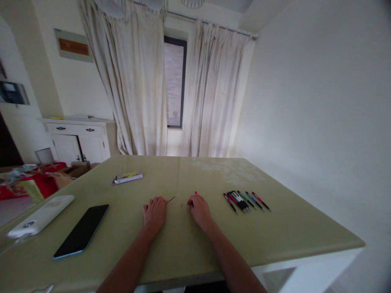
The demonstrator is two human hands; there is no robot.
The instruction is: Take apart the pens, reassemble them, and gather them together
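Note:
My left hand [155,211] rests low over the table, fingers closed around a thin dark rod like a pen refill [172,199], which points out to the right. Across from it, my right hand [200,210] is closed too, and a small pink pen part [196,192] shows just above its fingers; the rest is hidden. Between the hands lies a tiny thin piece [182,204], too small to make out. Several pens [241,200] with black, pink, purple, green and blue parts lie side by side to the right of my right hand.
The greenish table [195,252] carries a black-screened phone [82,230] and a white device [42,215] on the left. Farther back is a clear packet [127,178] with something yellow. Beyond stand a white cabinet [77,140], red bags [42,181] and curtains [140,81]; a wall borders the right side.

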